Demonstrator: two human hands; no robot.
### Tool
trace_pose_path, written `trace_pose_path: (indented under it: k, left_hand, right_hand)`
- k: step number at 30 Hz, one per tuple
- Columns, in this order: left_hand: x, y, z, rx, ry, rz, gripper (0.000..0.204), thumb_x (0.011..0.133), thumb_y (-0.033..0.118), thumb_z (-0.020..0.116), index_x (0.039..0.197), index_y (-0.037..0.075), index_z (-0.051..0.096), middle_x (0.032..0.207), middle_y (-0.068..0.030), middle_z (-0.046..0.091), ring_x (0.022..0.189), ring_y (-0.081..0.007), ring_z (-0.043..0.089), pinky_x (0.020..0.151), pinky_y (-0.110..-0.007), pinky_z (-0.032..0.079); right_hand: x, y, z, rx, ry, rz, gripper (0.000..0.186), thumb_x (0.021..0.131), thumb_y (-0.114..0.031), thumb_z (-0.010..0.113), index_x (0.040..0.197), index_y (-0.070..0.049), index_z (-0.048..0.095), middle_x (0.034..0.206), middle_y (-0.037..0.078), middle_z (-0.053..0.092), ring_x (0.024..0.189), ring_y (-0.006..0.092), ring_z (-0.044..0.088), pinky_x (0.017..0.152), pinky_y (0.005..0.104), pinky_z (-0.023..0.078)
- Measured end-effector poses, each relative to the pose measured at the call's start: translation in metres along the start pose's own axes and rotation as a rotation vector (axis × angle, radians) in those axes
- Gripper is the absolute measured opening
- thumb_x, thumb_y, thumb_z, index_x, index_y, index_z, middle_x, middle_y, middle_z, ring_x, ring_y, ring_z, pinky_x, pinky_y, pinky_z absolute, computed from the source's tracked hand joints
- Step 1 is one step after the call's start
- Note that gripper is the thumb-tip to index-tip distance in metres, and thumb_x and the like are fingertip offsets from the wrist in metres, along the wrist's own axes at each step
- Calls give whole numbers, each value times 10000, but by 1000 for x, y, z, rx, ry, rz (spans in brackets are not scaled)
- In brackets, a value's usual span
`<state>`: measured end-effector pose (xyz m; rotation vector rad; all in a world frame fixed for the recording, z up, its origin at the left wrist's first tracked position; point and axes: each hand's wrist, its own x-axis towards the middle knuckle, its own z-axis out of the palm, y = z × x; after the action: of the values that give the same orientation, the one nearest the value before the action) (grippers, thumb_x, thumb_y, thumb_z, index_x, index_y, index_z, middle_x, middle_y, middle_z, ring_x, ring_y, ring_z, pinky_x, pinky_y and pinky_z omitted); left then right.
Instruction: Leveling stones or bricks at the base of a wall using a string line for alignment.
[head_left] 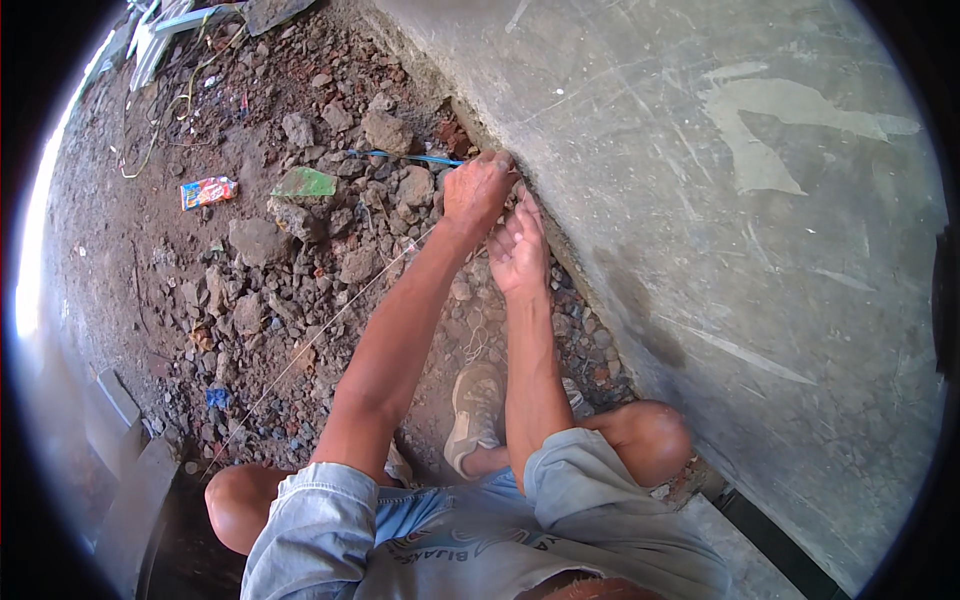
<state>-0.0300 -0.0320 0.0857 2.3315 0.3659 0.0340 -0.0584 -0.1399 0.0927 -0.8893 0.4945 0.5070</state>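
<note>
My left hand (478, 190), back up, has its fingers closed at the foot of the concrete wall (760, 290), on something I cannot make out. Just below it, my right hand (517, 247) is turned palm up, fingers curled and their tips close beside the left, with what they grip hidden. A blue cord (410, 157) runs from the left toward my left hand. A thin pale string (349, 306) stretches diagonally from near my hands down to the lower left. Loose thread lies on the dirt between my forearms.
Rubble and stones (260, 240) cover the dirt along the wall, with a printed wrapper (208, 192), a green shard (303, 183) and a blue scrap (217, 397). Pale strips (160, 35) lie at top left. A shoe (470, 410) and my bent knees are below.
</note>
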Motion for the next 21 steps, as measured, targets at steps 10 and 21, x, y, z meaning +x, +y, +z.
trace_pose_path:
  k: [10, 21]
  left_hand:
    - [-6, -13, 10, -89, 204, 148, 185, 842, 227, 611, 943, 73, 630, 907, -107, 646, 861, -307, 622, 708, -402, 505]
    - [14, -28, 23, -1111, 258, -293, 207, 936, 186, 547, 999, -6, 591, 770, -33, 642, 681, -76, 568, 610, -228, 459]
  right_hand:
    - [2, 9, 1, -676, 85, -292, 301, 983, -186, 437, 1209, -15, 537, 695, -52, 479, 567, 21, 388, 507, 195, 335]
    - [1, 22, 5, -964, 64, -414, 264, 961, -213, 478, 1096, -19, 595, 722, -11, 553, 553, 46, 440, 491, 225, 365]
